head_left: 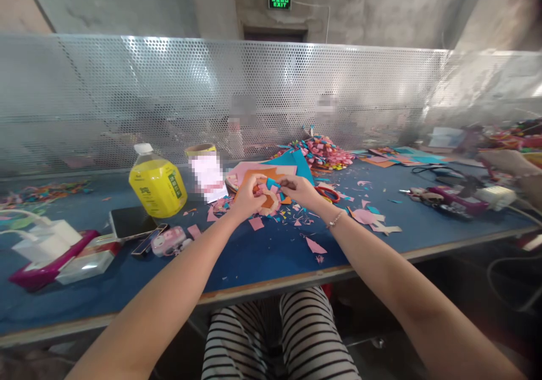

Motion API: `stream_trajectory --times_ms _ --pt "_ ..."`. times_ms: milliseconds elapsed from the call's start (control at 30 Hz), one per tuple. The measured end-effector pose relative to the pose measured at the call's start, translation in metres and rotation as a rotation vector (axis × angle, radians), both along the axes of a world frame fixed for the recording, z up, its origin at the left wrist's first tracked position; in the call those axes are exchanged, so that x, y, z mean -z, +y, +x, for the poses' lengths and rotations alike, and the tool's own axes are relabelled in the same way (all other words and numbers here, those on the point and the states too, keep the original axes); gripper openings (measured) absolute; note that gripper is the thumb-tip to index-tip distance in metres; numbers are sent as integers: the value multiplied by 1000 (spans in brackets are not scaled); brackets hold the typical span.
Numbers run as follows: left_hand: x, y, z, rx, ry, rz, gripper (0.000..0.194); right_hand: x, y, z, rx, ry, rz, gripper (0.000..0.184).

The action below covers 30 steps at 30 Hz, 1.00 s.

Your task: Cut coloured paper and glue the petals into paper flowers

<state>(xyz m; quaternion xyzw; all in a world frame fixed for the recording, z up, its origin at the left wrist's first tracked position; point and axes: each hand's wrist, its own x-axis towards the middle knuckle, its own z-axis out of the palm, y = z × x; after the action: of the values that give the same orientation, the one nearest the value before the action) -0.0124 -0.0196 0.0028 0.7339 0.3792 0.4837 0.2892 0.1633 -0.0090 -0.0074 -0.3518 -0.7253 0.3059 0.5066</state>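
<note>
Right of the yellow bottle, a small orange-and-pink piece is gripped in the fingers of the left hand — whether anything is pinched by the right hand, just beside it, cannot be told.

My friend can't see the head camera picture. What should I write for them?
A person's left hand holds a small colorful piece, with the right hand at its edge, above a blue table littered with pink, orange and blue scraps. A yellow bottle stands at left; behind the hands are a colorful heap and a perforated metal screen.
</note>
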Motion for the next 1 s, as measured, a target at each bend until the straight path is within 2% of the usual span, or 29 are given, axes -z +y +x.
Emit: stream_trajectory --times_ms 167,367,567,767,933,1000 --pt "-1 0 0 -25 69 40 44 -2 -1 -1 -39 44 -74 16" --pt "1 1 0 -11 46 48 42 -2 0 0 -100 104 -119 20" --pt "5 6 -2 -15 35 48 44 -5 -7 -4 -144 207 -244 20" --pt "8 11 -4 8 27 80 42 -3 -6 -7 -86 103 -143 36" --pt "8 10 -2 -21 52 76 41 1 0 -5 -66 53 -97 35" --pt "7 8 -1 -17 43 90 39 1 -1 -3 -32 14 -31 33"
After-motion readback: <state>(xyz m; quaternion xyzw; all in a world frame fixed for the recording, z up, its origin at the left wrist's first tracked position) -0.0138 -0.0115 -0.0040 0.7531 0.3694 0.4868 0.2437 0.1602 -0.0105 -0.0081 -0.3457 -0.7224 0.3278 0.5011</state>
